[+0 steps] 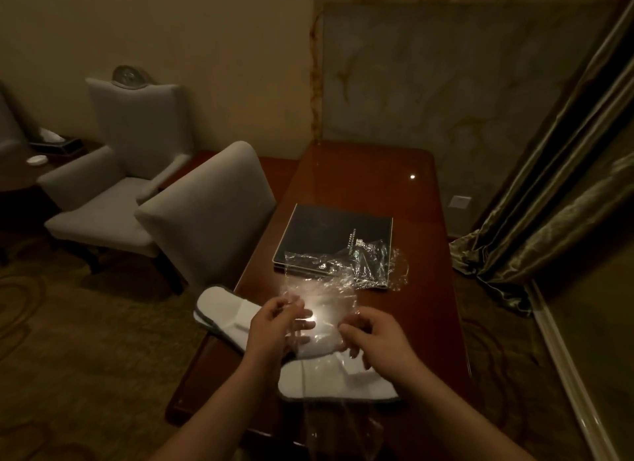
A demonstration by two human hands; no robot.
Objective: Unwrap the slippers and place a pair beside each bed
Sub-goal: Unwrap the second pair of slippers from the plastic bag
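Two pairs of white slippers lie on the dark wooden desk (370, 186). One pair (223, 314) sits at the desk's left edge, partly overhanging it. The other pair (338, 380) lies near the front, below my hands. Both hands hold a clear plastic wrapper (320, 302) just above the slippers. My left hand (274, 323) pinches its left side. My right hand (372, 333) grips its right side with curled fingers. A second crumpled wrapper (360, 261) lies on the black folder (338, 236).
A grey chair (209, 206) stands against the desk's left side, and a grey armchair (120, 172) is behind it. Heavy curtains (562, 203) hang at the right. A marble wall panel backs the desk. A side table with a tissue box (56, 141) sits far left.
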